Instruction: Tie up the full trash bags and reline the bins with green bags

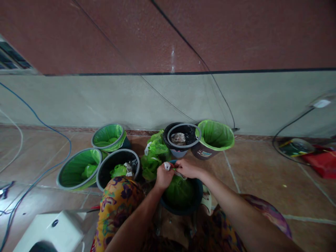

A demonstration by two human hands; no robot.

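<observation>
My left hand (165, 177) and my right hand (187, 168) meet over a dark teal bin (198, 197) between my knees. Both have their fingers closed on the gathered top of a green plastic bag (180, 192), whose rounded body sits inside the bin. Some white material (167, 166) shows at the fingers of the left hand. Just beyond the hands, several crumpled green bags (157, 150) lie on the floor in a heap. How the bag's neck is twisted or folded is hidden by my fingers.
Lined bins stand left: a rear green-lined one (108, 138), a front green-lined one (76, 169), and a black-lined one (131, 157). Toward the wall are another black-lined bin (190, 131) and a green-lined bin (215, 136). A blue cable (56, 129) crosses the left; red material (321, 161) lies right.
</observation>
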